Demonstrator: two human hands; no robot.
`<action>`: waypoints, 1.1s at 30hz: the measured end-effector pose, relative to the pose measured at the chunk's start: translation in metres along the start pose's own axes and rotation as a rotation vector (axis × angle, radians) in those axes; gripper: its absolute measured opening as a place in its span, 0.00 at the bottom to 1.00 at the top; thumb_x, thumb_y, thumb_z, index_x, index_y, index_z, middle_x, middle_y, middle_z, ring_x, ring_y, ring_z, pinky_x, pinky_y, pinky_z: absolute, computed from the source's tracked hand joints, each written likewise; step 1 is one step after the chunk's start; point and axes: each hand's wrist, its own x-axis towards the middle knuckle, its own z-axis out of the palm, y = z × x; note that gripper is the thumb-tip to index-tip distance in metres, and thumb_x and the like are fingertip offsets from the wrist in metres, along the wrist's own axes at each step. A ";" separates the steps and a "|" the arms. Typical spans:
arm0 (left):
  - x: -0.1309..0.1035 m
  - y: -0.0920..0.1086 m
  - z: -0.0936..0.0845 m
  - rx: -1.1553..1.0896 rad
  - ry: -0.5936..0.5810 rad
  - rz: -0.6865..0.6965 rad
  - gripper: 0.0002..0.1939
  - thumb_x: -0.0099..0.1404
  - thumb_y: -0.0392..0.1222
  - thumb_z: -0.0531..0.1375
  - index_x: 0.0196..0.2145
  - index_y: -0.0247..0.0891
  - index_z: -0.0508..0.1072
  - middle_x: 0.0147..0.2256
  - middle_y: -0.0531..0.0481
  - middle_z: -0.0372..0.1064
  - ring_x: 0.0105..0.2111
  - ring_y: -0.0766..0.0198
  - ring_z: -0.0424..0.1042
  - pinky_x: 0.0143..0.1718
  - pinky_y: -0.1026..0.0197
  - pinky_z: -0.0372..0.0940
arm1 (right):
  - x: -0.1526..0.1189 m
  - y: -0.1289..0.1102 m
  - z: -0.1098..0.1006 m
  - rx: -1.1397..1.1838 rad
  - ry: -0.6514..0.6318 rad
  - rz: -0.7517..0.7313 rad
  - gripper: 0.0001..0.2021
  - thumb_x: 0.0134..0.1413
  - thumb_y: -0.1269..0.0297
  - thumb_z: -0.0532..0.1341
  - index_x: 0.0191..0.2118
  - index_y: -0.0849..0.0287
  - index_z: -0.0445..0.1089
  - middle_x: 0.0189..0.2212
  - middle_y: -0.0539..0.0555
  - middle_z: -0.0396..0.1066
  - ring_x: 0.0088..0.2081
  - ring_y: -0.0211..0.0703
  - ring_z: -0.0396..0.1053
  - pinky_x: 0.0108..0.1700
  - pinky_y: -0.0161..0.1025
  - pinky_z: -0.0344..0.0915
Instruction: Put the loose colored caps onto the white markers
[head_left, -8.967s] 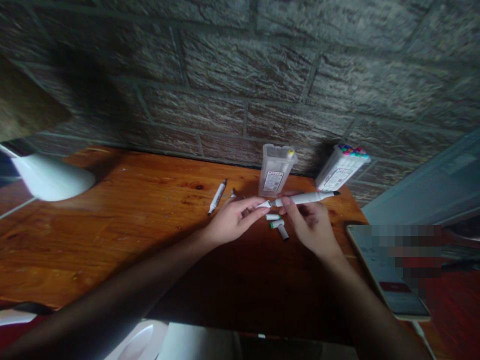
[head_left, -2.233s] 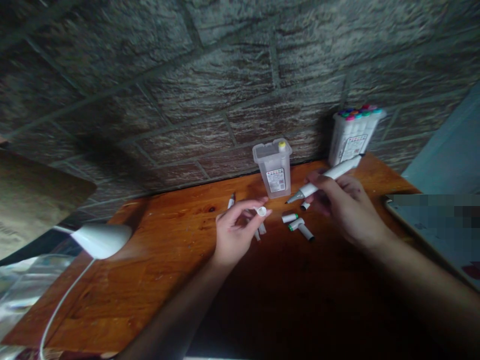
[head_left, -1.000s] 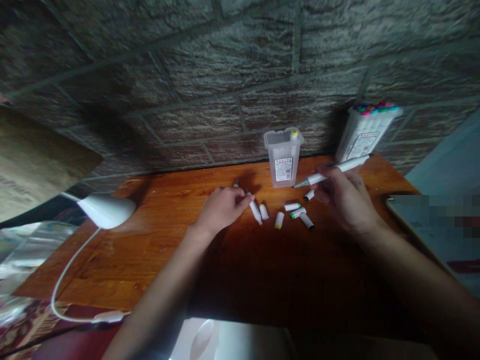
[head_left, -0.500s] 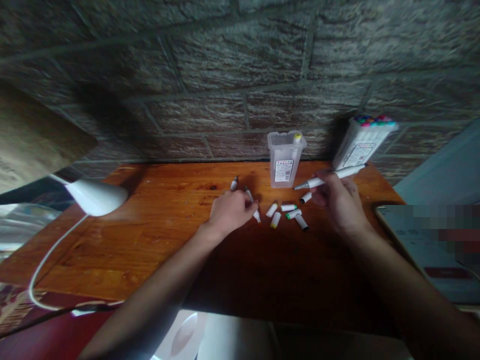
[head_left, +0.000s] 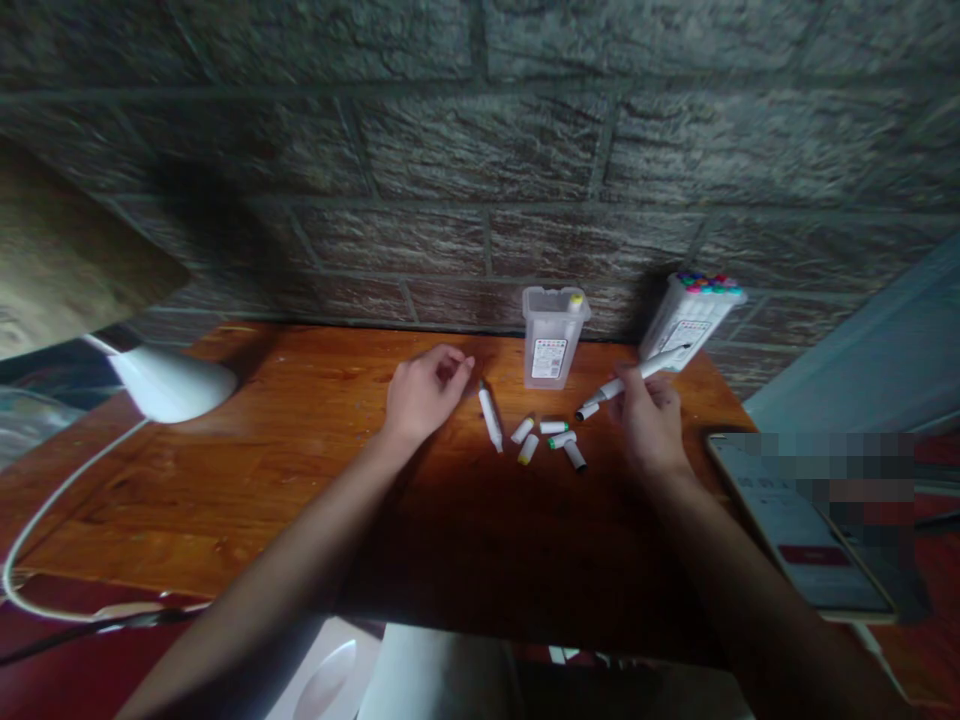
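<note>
In my right hand (head_left: 649,420) is a white uncapped marker (head_left: 626,382), slanting with its grey nib end down to the left. That lower end is close to a white cap with a dark end (head_left: 587,411); whether they touch I cannot tell. My left hand (head_left: 427,398) is low over the table with its fingers curled in and thumb near the forefinger. Whatever its fingers may hold is hidden. Just right of it lies another uncapped marker (head_left: 490,418). Several loose caps lie between the hands, among them a yellow-ended cap (head_left: 529,449) and a green-ended cap (head_left: 554,427).
A clear plastic case (head_left: 553,335) with one yellow-ended marker stands near the brick wall (head_left: 420,235). Right of it is a case full of markers (head_left: 690,315). A phone or tablet (head_left: 795,540) lies at the right, a white lamp base (head_left: 176,385) at the left.
My left hand has let go of the marker on the table and moved left. The right hand's marker has come down beside the dark-ended cap. The whole view has shifted slightly.
</note>
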 end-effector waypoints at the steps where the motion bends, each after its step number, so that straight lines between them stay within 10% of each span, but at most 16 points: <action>1: 0.002 -0.004 -0.001 0.021 -0.010 -0.021 0.19 0.68 0.55 0.55 0.40 0.38 0.76 0.33 0.48 0.77 0.28 0.63 0.71 0.32 0.63 0.60 | 0.000 0.001 0.000 -0.018 -0.008 -0.004 0.19 0.48 0.52 0.67 0.20 0.56 0.60 0.14 0.42 0.53 0.17 0.32 0.47 0.20 0.36 0.44; 14: 0.012 -0.027 -0.011 0.239 -0.361 -0.173 0.23 0.64 0.62 0.54 0.31 0.43 0.79 0.27 0.49 0.75 0.29 0.59 0.72 0.29 0.62 0.57 | -0.002 0.004 0.002 -0.069 -0.045 -0.098 0.20 0.48 0.46 0.65 0.22 0.55 0.61 0.17 0.44 0.58 0.19 0.34 0.53 0.22 0.35 0.51; 33: 0.010 -0.018 -0.006 0.253 -0.502 -0.123 0.20 0.58 0.60 0.58 0.29 0.41 0.79 0.28 0.47 0.77 0.29 0.57 0.73 0.26 0.62 0.55 | 0.003 0.001 -0.002 -0.075 0.002 -0.076 0.21 0.48 0.51 0.67 0.19 0.56 0.59 0.14 0.43 0.54 0.18 0.33 0.48 0.21 0.37 0.44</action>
